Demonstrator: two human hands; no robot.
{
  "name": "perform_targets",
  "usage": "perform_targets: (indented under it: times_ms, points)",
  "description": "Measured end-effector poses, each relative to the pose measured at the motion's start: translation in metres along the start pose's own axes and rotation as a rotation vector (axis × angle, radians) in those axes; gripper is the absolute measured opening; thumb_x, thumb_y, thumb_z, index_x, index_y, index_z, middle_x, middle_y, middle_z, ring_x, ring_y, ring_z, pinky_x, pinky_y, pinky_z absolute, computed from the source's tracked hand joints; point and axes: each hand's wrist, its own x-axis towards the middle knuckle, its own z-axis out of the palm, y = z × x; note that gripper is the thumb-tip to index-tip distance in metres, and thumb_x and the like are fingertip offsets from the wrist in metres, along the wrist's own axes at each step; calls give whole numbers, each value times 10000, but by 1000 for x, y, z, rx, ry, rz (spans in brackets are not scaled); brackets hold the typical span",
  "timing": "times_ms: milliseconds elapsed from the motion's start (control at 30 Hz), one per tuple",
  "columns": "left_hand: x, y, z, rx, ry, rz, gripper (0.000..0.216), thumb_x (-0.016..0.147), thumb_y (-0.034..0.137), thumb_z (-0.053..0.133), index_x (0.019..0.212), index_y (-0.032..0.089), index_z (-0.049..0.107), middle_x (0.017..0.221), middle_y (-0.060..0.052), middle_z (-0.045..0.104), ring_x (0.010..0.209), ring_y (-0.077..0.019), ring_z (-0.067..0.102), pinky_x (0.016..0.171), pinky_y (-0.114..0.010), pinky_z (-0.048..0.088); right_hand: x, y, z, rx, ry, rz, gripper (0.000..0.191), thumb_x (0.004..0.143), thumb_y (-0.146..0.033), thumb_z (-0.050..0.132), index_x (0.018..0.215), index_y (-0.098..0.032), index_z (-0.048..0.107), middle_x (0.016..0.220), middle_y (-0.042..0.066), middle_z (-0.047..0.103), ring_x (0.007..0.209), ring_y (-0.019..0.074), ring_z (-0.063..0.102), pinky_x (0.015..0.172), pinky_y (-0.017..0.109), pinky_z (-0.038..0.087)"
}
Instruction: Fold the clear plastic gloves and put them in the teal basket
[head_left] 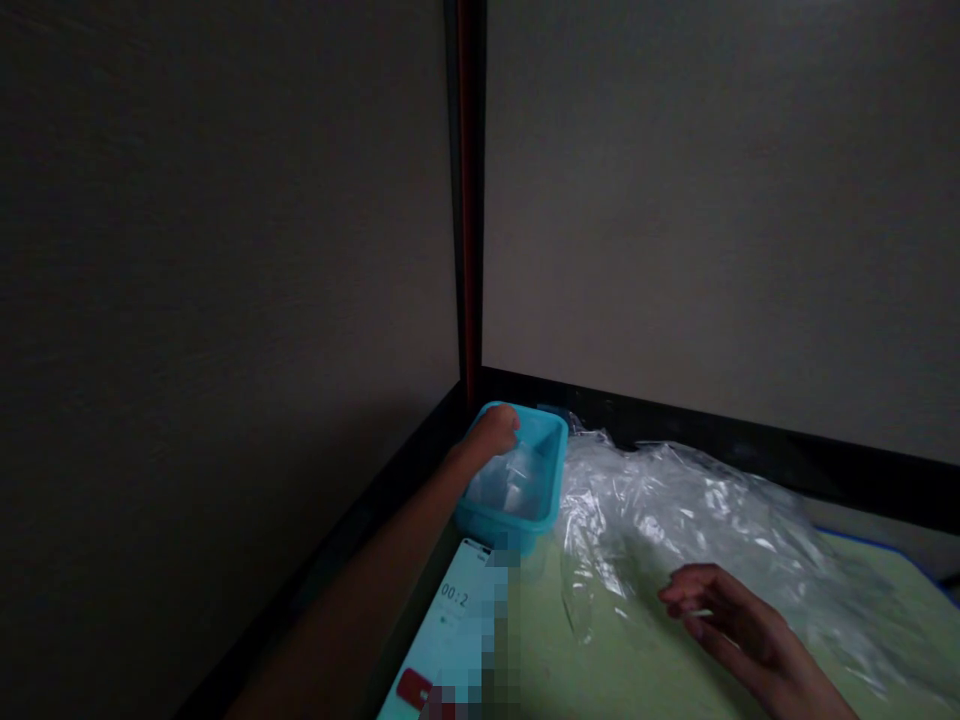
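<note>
My left hand (495, 430) reaches into a turquoise plastic basket (556, 470) at its far left side. Its fingers are curled closed, and what they hold, if anything, is hidden. Inside the basket lie clear, pale plastic pieces (517, 480), too indistinct to name. My right hand (739, 625) hovers above the green surface, in front of a crumpled sheet of clear plastic (675, 500). Its fingers bend toward the thumb with a thin whitish sliver between them, which I cannot make out.
A phone (450, 610) with a timer on its screen lies in front of the basket, partly blurred out. The pale green tabletop (570, 660) has a blue edge at far right. Two grey walls (712, 220) meet in a corner behind the basket.
</note>
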Motion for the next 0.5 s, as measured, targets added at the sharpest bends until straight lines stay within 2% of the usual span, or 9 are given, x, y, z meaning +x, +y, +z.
perform_targets:
  times_ms: [267, 500]
  points:
    - [-26, 23, -6, -3, 172, 71, 284, 878, 300, 521, 1125, 161, 512, 1127, -76, 538, 937, -202, 568, 780, -396, 485, -39, 3, -12, -74, 12, 11, 216, 836, -405, 499, 903, -214, 576, 930, 85, 608, 884, 211, 601, 755, 322, 484]
    - [-53, 31, -5, -8, 249, 115, 280, 879, 298, 518, 1123, 162, 513, 1126, -77, 539, 935, -199, 569, 781, -396, 485, -64, -10, -4, -144, 26, -30, 190, 849, -357, 465, 863, -198, 567, 874, 77, 612, 836, 198, 606, 731, 302, 483]
